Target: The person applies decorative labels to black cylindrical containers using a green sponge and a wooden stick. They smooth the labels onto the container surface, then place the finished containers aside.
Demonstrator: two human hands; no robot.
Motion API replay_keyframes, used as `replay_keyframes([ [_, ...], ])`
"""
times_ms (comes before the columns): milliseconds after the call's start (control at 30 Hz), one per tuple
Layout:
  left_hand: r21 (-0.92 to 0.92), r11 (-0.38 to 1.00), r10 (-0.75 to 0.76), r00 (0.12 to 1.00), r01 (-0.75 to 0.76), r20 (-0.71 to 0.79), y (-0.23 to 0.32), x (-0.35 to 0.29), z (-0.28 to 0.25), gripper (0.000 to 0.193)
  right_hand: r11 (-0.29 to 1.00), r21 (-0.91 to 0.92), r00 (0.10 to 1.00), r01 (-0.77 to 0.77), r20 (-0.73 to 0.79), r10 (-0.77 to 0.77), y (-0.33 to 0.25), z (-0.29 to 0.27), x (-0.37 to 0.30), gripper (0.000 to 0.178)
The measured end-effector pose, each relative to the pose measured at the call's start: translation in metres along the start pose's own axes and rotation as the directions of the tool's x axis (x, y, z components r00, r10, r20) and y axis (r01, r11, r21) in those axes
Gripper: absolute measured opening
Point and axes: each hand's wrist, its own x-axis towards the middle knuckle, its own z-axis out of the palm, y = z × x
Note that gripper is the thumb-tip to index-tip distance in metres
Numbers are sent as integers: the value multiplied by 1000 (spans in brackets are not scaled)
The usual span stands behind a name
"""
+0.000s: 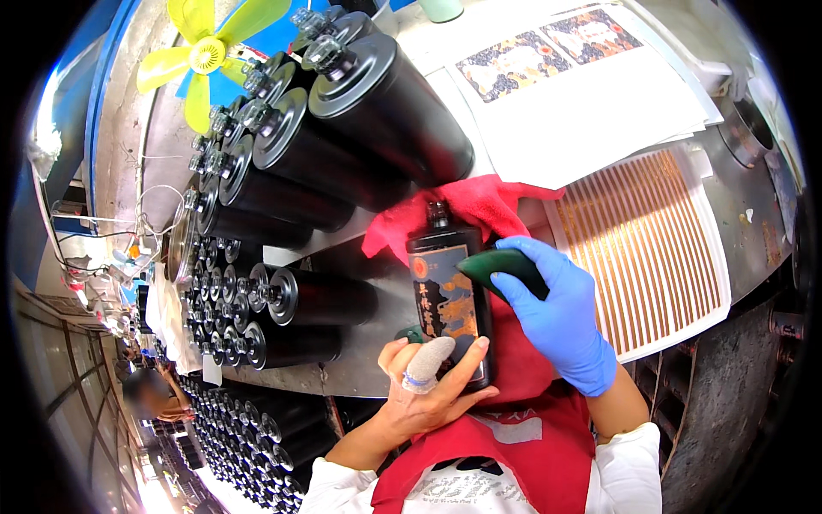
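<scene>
A flat black bottle point(481, 330) lies on a red cloth point(514, 196), its neck pointing away from me. Its front carries a dark label point(439, 291) with orange and gold print. My left hand point(425, 381) is closed around the bottle's near end; a grey cloth finger cover sits on one digit. In its blue glove, my right hand point(561, 313) pinches a dark green curved scraper point(505, 272), whose tip is over the label's upper right edge. Whether it touches the label I cannot tell. A small dark green piece point(411, 333) shows beside my left fingers.
Several large black bottles point(394, 103) stand at the left, with more rows point(248, 428) below them. A yellow-green fan point(205, 56) is at upper left. Right of the cloth lies a sheet of gold-brown strips point(651, 248); printed label sheets point(548, 111) lie beyond it on the metal table point(728, 201).
</scene>
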Motion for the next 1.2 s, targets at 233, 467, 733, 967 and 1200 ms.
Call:
replay_keyframes([
  [233, -114, 990, 78, 995, -84, -58, -10, 2, 8, 62, 989, -127, 994, 77, -61, -86, 11, 8, -8, 28],
  [467, -216, 971, 47, 973, -97, -228, -14, 3, 20, 65, 999, -20, 989, 31, -145, -34, 10, 11, 0, 28],
  [733, -619, 783, -140, 953, -59, -269, -29, -41, 67, 73, 968, 223, 991, -118, -37, 130, -7, 10, 30, 27],
  [967, -648, 761, -267, 915, 8, -302, -15, -68, 74, 50, 755, -205, 749, 623, 434, -500, -8, 7, -61, 30],
  [1200, -767, 641, -434, 836, 25, -336, -16, -55, 73, 76, 755, -379, 840, 535, 330, -430, -40, 11, -82, 39],
])
